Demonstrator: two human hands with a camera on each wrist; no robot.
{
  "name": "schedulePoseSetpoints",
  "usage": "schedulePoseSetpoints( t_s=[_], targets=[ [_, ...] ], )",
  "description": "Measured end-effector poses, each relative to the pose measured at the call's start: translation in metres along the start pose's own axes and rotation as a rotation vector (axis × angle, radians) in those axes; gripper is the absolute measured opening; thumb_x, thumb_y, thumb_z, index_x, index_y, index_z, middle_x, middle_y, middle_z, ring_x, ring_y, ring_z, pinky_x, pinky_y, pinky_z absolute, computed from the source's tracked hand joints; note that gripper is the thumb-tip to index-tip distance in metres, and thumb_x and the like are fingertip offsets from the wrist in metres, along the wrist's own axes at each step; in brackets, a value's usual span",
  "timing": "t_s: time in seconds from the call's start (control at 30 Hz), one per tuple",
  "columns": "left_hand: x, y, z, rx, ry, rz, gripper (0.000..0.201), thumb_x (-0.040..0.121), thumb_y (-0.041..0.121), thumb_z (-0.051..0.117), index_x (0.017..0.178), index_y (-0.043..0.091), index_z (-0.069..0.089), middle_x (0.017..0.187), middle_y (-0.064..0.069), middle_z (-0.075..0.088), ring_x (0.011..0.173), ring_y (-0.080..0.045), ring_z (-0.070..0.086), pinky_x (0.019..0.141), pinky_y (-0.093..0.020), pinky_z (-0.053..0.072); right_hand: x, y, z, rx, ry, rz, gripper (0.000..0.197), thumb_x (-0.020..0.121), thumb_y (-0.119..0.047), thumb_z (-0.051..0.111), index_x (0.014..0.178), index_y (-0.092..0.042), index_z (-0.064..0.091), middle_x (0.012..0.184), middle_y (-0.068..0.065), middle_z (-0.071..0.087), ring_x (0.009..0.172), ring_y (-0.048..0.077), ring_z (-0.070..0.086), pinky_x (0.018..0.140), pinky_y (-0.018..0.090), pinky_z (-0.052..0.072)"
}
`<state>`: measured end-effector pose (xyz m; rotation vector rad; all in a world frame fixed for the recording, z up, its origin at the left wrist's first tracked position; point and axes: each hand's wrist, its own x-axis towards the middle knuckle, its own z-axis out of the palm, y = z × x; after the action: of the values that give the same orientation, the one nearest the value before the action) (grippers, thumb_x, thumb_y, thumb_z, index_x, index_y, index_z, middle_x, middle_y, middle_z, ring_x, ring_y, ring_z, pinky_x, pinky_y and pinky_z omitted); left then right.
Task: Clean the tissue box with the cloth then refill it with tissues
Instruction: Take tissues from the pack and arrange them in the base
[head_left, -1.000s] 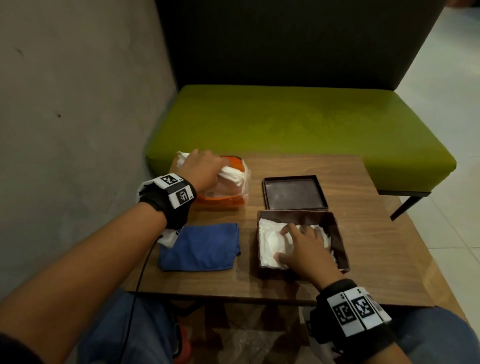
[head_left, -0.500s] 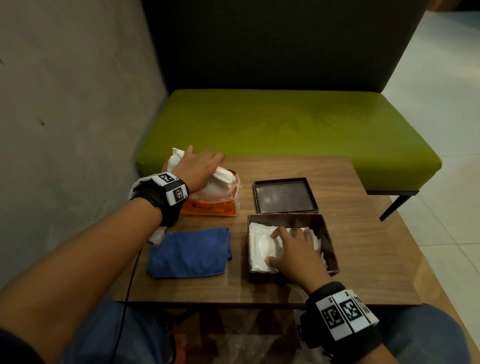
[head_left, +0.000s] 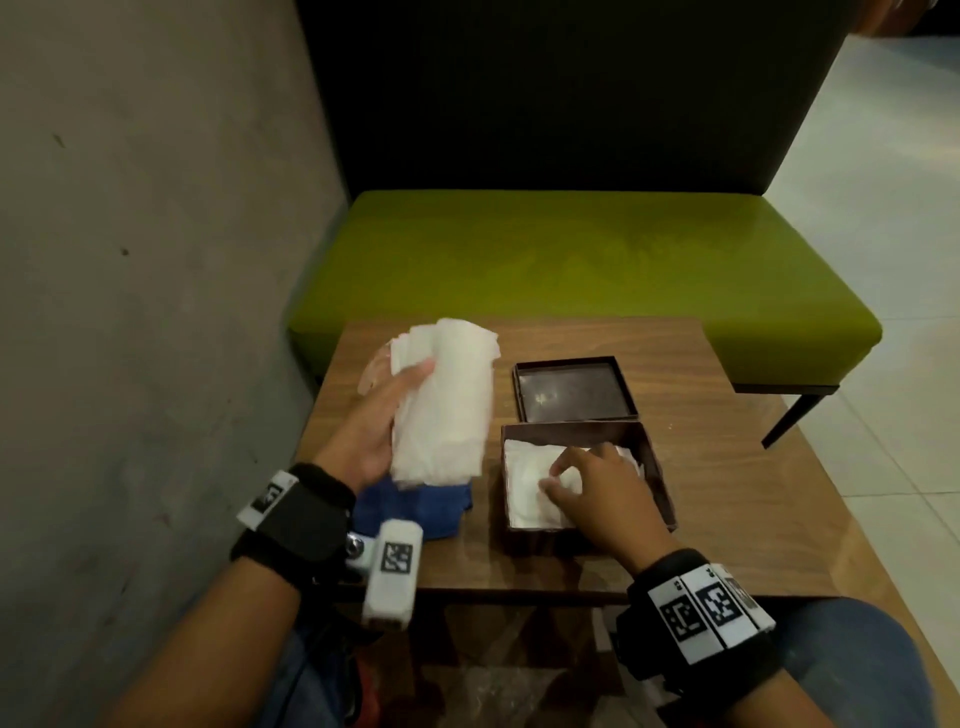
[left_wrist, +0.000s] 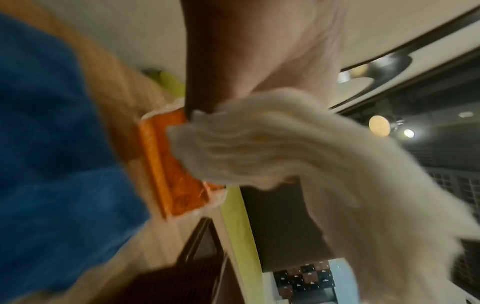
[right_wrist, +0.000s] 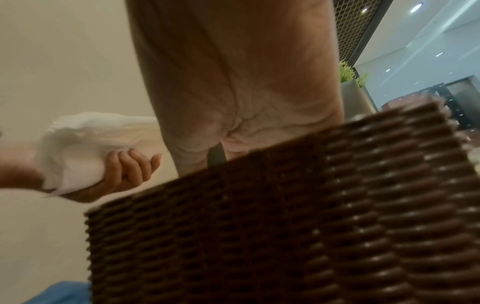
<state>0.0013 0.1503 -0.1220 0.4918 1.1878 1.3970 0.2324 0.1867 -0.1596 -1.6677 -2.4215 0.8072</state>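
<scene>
My left hand (head_left: 397, 387) grips a thick stack of white tissues (head_left: 447, 405) and holds it in the air above the table's left side. The same stack (left_wrist: 285, 164) fills the left wrist view, and the right wrist view shows fingers (right_wrist: 127, 170) curled round it. The brown woven tissue box (head_left: 658, 467) stands open at the front, with white tissues (head_left: 524, 488) inside. My right hand (head_left: 582, 483) rests on those tissues, fingers pressing down. The blue cloth (head_left: 410, 509) lies left of the box, partly hidden by my left hand.
The box's lid (head_left: 571, 389) lies upturned behind the box. An orange tissue pack (left_wrist: 168, 164) sits at the table's back left, hidden in the head view. A green bench (head_left: 571, 260) stands beyond the wooden table (head_left: 727, 493); a concrete wall (head_left: 156, 260) runs along the left.
My left hand has pulled a stack of tissues out of the orange pack and lifted it up and toward the box. My right hand stays on the tissues in the box.
</scene>
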Motion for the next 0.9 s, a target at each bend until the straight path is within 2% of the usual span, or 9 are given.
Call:
schedulePoseSetpoints(
  t_s=[0.1, 0.17, 0.3, 0.37, 0.43, 0.53, 0.67, 0.8, 0.9],
  targets=[
    [-0.023, -0.024, 0.014, -0.016, -0.042, -0.038, 0.052, 0.079, 0.023, 0.064, 0.128, 0.01, 0.054, 0.121, -0.012, 0.065, 0.111, -0.027, 0.062, 0.092, -0.043, 0.051, -0.009, -0.01, -0.008, 0.312, 0.199, -0.103, 0.03, 0.097, -0.041, 0.049, 0.104, -0.018, 0.066, 0.109, 0.004, 0.064, 0.104, 0.017, 0.058, 0.08, 0.026, 0.041],
    [-0.034, -0.033, 0.021, -0.021, -0.086, -0.03, 0.05, 0.081, 0.019, 0.062, 0.129, 0.009, 0.053, 0.121, -0.012, 0.065, 0.111, -0.027, 0.062, 0.094, -0.043, 0.05, -0.017, -0.023, -0.017, 0.616, 0.23, -0.104, 0.033, 0.099, -0.042, 0.044, 0.106, -0.019, 0.066, 0.104, -0.003, 0.067, 0.099, 0.009, 0.06, 0.077, 0.019, 0.042],
    [-0.05, -0.038, 0.033, -0.053, -0.127, -0.017, 0.046, 0.081, 0.013, 0.061, 0.126, 0.009, 0.054, 0.109, -0.007, 0.07, 0.1, -0.021, 0.068, 0.079, -0.034, 0.057, -0.026, -0.035, -0.027, 1.15, 0.022, 0.019, 0.051, 0.095, -0.057, 0.039, 0.117, -0.017, 0.062, 0.113, 0.001, 0.069, 0.104, 0.013, 0.066, 0.086, 0.029, 0.052],
    [-0.055, -0.038, 0.037, -0.076, -0.127, -0.009, 0.039, 0.084, 0.012, 0.062, 0.122, 0.011, 0.057, 0.11, -0.007, 0.069, 0.102, -0.023, 0.066, 0.082, -0.036, 0.056, -0.028, -0.035, -0.03, 1.272, -0.09, 0.043, 0.064, 0.091, -0.066, 0.035, 0.122, -0.018, 0.063, 0.118, 0.005, 0.07, 0.108, 0.018, 0.067, 0.093, 0.038, 0.053],
    [-0.059, -0.04, 0.043, -0.074, -0.124, -0.01, 0.036, 0.086, 0.013, 0.058, 0.122, 0.011, 0.056, 0.115, -0.01, 0.067, 0.108, -0.026, 0.063, 0.089, -0.039, 0.053, -0.034, -0.038, -0.031, 1.394, -0.221, 0.045, 0.068, 0.091, -0.067, 0.03, 0.118, -0.016, 0.066, 0.114, 0.01, 0.072, 0.104, 0.023, 0.069, 0.091, 0.041, 0.056],
    [-0.065, -0.051, 0.057, 0.061, -0.178, -0.014, 0.041, 0.086, 0.013, 0.062, 0.126, 0.01, 0.053, 0.119, -0.012, 0.066, 0.111, -0.028, 0.062, 0.091, -0.039, 0.053, -0.038, -0.048, -0.025, 1.459, -0.292, 0.051, 0.062, 0.092, -0.063, 0.035, 0.115, -0.015, 0.067, 0.108, 0.013, 0.072, 0.096, 0.027, 0.071, 0.085, 0.041, 0.057],
    [-0.067, -0.052, 0.06, 0.073, -0.192, -0.001, 0.038, 0.084, 0.009, 0.063, 0.121, 0.011, 0.057, 0.113, -0.011, 0.069, 0.105, -0.026, 0.066, 0.083, -0.034, 0.056, -0.039, -0.047, -0.02, 1.414, -0.249, 0.064, 0.064, 0.082, -0.065, 0.054, 0.12, -0.015, 0.066, 0.115, 0.015, 0.07, 0.106, 0.032, 0.068, 0.097, 0.05, 0.051],
    [-0.066, -0.054, 0.062, 0.182, -0.21, -0.008, 0.04, 0.082, 0.006, 0.066, 0.12, 0.012, 0.057, 0.112, -0.012, 0.069, 0.101, -0.024, 0.067, 0.079, -0.035, 0.057, -0.039, -0.049, -0.018, 1.338, -0.192, 0.035, 0.056, 0.085, -0.06, 0.053, 0.118, -0.016, 0.066, 0.111, 0.01, 0.073, 0.1, 0.025, 0.071, 0.088, 0.043, 0.057],
    [-0.062, -0.048, 0.055, 0.202, -0.18, -0.02, 0.046, 0.08, 0.006, 0.069, 0.124, 0.01, 0.055, 0.115, -0.013, 0.067, 0.104, -0.028, 0.066, 0.085, -0.042, 0.056, -0.038, -0.042, -0.019, 1.347, -0.194, 0.052, 0.058, 0.084, -0.062, 0.054, 0.122, -0.019, 0.064, 0.114, 0.009, 0.072, 0.101, 0.025, 0.07, 0.088, 0.045, 0.056]
  ],
)
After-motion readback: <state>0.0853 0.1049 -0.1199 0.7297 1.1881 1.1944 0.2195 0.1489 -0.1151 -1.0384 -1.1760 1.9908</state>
